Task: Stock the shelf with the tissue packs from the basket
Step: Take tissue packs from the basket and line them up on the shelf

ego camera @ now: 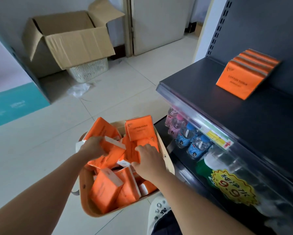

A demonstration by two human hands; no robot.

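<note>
The tissue packs (108, 189) lie jumbled in the basket (85, 197) on the floor, well over ten, pointing every way; the left hand (93, 147) has its grip round one tilted pack (114, 150), long axis slanting right; the right hand (150, 160) curls over an upright pack (133, 152), grip unclear; just right stands the shelf (201, 92), bearing one leaning row (235, 83); beyond, one open cardboard box (74, 39).
</note>
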